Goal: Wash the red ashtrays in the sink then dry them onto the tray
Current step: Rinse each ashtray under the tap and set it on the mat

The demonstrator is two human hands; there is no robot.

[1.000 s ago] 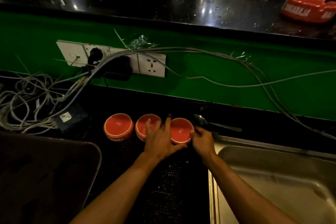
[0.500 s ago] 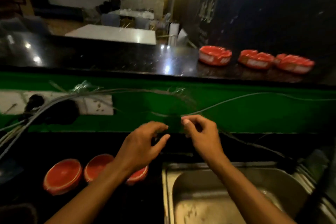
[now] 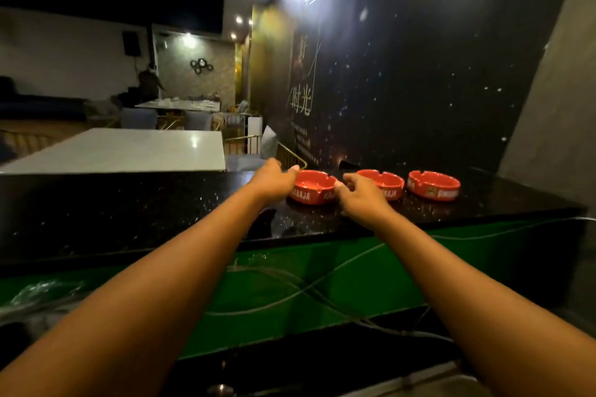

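Three red ashtrays stand in a row on the raised black counter (image 3: 129, 203). Both my arms reach up to the left ashtray (image 3: 311, 187). My left hand (image 3: 274, 179) is at its left side, thumb at the rim. On the ashtray's right side is my right hand (image 3: 361, 196), fingers loosely curled and thumb tip by the wall. Neither hand plainly grips it. My right hand covers part of the middle ashtray (image 3: 387, 182). The right ashtray (image 3: 433, 185) stands untouched. The sink rim (image 3: 419, 379) shows at the bottom edge. The tray is out of view.
Grey cables (image 3: 306, 290) run along the green panel (image 3: 258, 300) under the counter. A dark starry wall (image 3: 419, 74) rises right behind the ashtrays. A white table (image 3: 122, 148) and chairs stand beyond the counter.
My view has lifted from the lower counter and sink to the raised counter. Both hands left the washed ashtrays below and moved up and forward to the left ashtray.
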